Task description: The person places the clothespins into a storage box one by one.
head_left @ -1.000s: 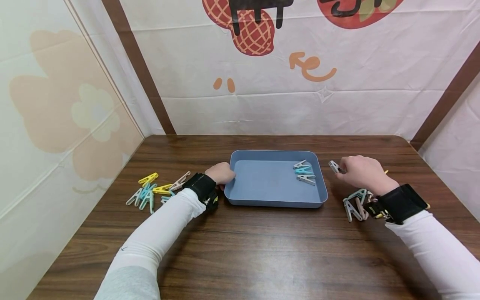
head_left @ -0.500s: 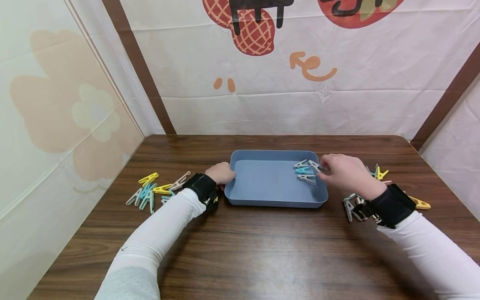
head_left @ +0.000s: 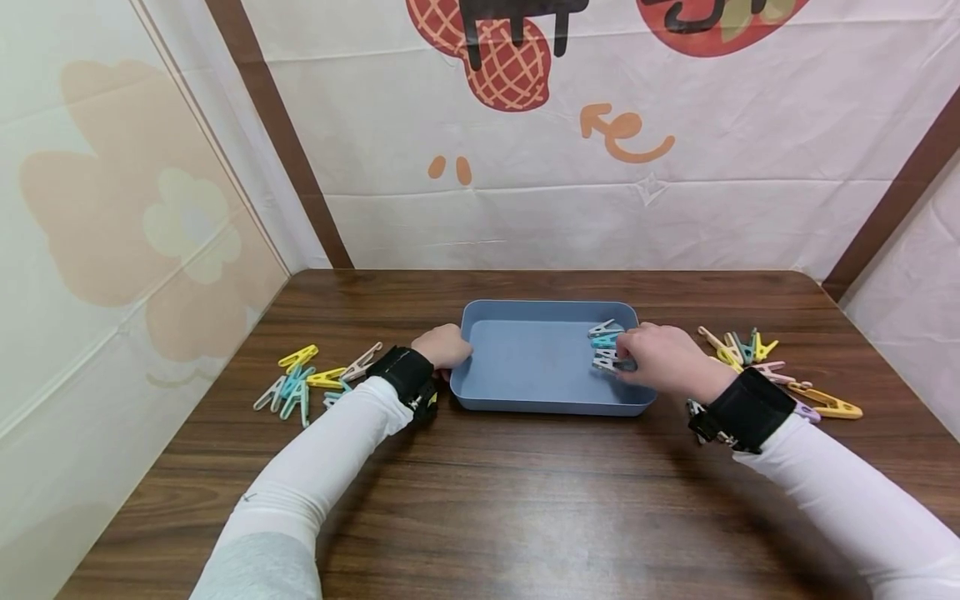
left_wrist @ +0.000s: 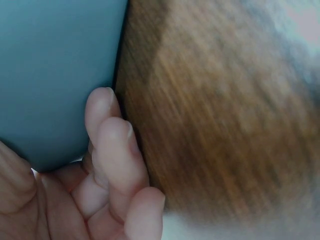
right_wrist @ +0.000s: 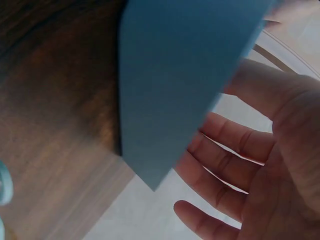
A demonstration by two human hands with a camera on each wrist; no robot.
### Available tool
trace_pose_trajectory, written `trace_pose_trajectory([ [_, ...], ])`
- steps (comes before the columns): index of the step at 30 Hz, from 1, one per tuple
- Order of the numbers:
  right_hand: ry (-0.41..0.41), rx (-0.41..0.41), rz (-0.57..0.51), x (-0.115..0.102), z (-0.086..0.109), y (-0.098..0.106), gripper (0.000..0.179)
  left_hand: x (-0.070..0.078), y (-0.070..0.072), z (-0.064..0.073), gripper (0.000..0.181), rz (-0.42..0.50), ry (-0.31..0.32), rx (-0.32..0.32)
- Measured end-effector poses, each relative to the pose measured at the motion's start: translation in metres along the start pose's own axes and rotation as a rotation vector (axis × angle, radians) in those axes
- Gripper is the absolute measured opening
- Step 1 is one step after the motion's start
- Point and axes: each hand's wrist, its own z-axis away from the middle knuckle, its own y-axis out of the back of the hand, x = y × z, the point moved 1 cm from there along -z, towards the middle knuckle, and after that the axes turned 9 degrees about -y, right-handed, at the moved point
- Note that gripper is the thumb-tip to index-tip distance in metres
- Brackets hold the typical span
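Note:
My left hand (head_left: 442, 346) grips the left end of a blue-grey tray (head_left: 525, 358). In the left wrist view its fingers (left_wrist: 117, 155) lie against the outside of the tray wall, the thumb side at the rim. My right hand (head_left: 667, 358) reaches over the tray's right wall and pinches a pale grey clothespin (head_left: 606, 355) low inside the tray. Beside it lie a blue clothespin (head_left: 603, 341) and a grey clothespin (head_left: 601, 327), in a column along the right side. In the right wrist view the tray wall (right_wrist: 170, 90) hides the fingertips and the clothespin.
Left of the tray lies a loose pile of yellow, blue and pale clothespins (head_left: 296, 387). Another mixed pile of clothespins (head_left: 757, 350) lies to the right, partly behind the right wrist. Fabric walls stand behind and beside the brown wooden table (head_left: 510, 500).
My right hand has moved left from above the right pile, carrying the grey clothespin over the tray wall and down beside the others. The left hand has stayed at the tray.

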Motion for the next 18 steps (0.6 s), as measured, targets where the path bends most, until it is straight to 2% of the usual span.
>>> trace_pose_trajectory([
  [5,-0.015,-0.033,0.015,0.0012,-0.0036,-0.006,0.025,0.0013,0.0006,0.0004,0.025,-0.012,0.006,-0.001],
  [18,-0.01,-0.018,0.063,0.0026,-0.0061,-0.0116,0.024,0.002,0.0007,0.0015,0.025,-0.012,0.002,-0.004],
])
